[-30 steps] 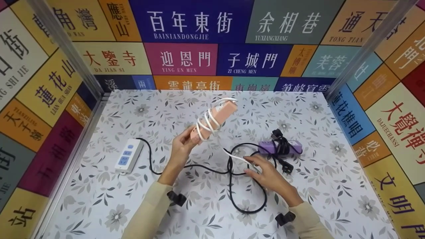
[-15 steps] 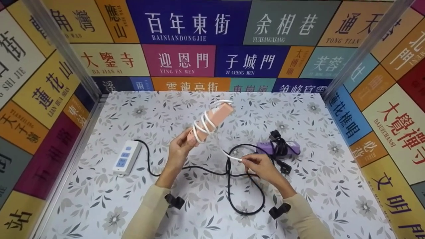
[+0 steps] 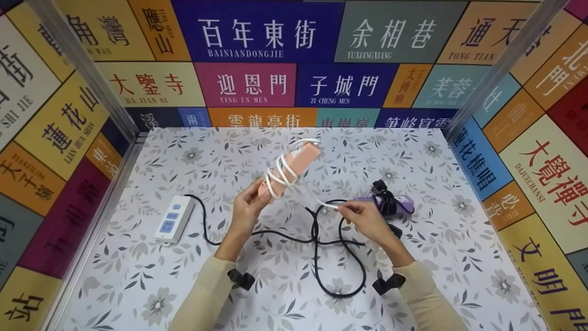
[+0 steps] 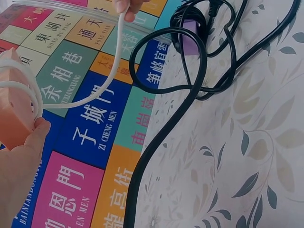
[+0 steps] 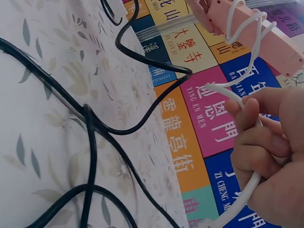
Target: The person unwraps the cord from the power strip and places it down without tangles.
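Note:
A pink power strip (image 3: pixel 307 156) is held up slanted over the table, its white cord (image 3: pixel 325 203) wound round it in several loops. My left hand (image 3: pixel 245 209) grips the strip's lower end, the thumb on its near face. To the right, my right hand (image 3: pixel 367 220) holds the free stretch of cord between thumb and fingers. In the right wrist view the fingers of that hand (image 5: pixel 266 152) are curled round the cord, which runs on below them. The left wrist view has the cord sagging between the strip (image 4: pixel 12 116) and the other hand.
A white power strip (image 3: pixel 181 214) lies at left, its black cord (image 3: pixel 206 230) trailing right into loops (image 3: pixel 365 276) beneath the hands. Behind the right hand is a purple power strip (image 3: pixel 406 204) with a bundled black cord (image 3: pixel 389 202). Sign-covered panels (image 3: pixel 248 85) enclose the table.
The right hand's fingers have gone from loose beside the white cord to pinching it, then risen slightly with it. The left hand keeps its hold on the pink power strip.

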Motion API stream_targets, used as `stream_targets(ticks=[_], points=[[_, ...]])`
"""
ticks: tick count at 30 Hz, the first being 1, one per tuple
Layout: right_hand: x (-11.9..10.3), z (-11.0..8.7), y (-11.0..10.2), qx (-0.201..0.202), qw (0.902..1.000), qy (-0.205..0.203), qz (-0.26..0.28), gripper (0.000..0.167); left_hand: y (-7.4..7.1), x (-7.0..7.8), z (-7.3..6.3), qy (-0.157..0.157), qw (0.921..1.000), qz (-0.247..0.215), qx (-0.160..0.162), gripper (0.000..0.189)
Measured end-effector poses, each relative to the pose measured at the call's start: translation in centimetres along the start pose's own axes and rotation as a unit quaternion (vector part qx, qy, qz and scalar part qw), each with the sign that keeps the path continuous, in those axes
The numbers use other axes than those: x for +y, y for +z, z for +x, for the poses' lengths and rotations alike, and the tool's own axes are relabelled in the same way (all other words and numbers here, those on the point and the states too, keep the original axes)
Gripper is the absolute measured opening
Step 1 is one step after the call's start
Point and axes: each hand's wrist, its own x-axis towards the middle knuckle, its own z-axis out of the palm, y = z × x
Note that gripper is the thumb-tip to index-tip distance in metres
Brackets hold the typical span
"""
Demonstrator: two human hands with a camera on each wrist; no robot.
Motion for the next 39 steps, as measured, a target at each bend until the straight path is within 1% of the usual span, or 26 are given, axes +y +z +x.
stream_targets(ticks=[5, 8, 14, 16, 20, 21, 24, 26, 29, 32, 34, 35, 36, 39], points=[[-1.0, 0.9, -0.2, 0.067, 0.9974, 0.008, 0.026, 0.021, 0.1, -0.1, 0.1, 0.0, 0.9999, 0.004, -0.01, 0.052], [-1.8, 1.3, -0.2, 0.092, 0.9943, 0.009, 0.054, 0.021, 0.0, -0.2, 0.0, 0.0, 0.9999, 0.008, -0.014, 0.052], [-3.4, 2.1, -0.4, 0.137, 0.9868, -0.022, 0.084, 0.023, -0.2, -0.4, -0.2, 0.001, 0.9996, 0.012, -0.027, 0.052], [-3.9, 2.2, -0.5, 0.154, 0.9819, -0.034, 0.105, 0.023, -0.2, -0.4, -0.3, 0.001, 0.9995, 0.013, -0.03, 0.051], [-4.7, 2.2, -0.7, 0.18, 0.9698, -0.062, 0.153, 0.023, -0.4, -0.6, -0.3, -0.006, 0.9997, 0.007, -0.024, 0.05], [-4.8, 2.1, -0.8, 0.186, 0.9663, -0.073, 0.163, 0.022, -0.4, -0.6, -0.3, -0.008, 0.9997, 0.011, -0.02, 0.05], [-5.0, 1.9, -1.0, 0.197, 0.9547, -0.122, 0.187, 0.022, -0.6, -0.7, -0.4, -0.014, 0.9996, 0.024, -0.006, 0.049], [-5.0, 1.6, -1.2, 0.192, 0.9468, -0.159, 0.203, 0.022, -0.7, -0.6, -0.4, -0.019, 0.9992, 0.034, 0.003, 0.049], [-4.9, 1.1, -1.7, 0.162, 0.9364, -0.212, 0.228, 0.018, -0.8, -0.4, -0.4, -0.023, 0.9987, 0.042, 0.014, 0.05], [-4.8, 0.3, -2.2, 0.121, 0.9348, -0.238, 0.234, 0.016, -0.9, -0.3, -0.3, -0.02, 0.9981, 0.055, 0.02, 0.051], [-4.6, -0.2, -2.7, 0.096, 0.9354, -0.247, 0.234, 0.016, -1.1, -0.2, -0.3, -0.018, 0.998, 0.057, 0.022, 0.051], [-4.4, -0.4, -2.9, 0.084, 0.9372, -0.25, 0.229, 0.016, -1.2, -0.2, -0.3, -0.017, 0.9977, 0.062, 0.024, 0.051], [-4.3, -0.7, -3.1, 0.073, 0.9387, -0.253, 0.222, 0.015, -1.3, -0.2, -0.3, -0.018, 0.9976, 0.061, 0.025, 0.05], [-3.8, -1.4, -3.8, 0.034, 0.9378, -0.265, 0.222, 0.016, -1.6, -0.1, -0.3, -0.024, 0.9978, 0.053, 0.032, 0.051]])
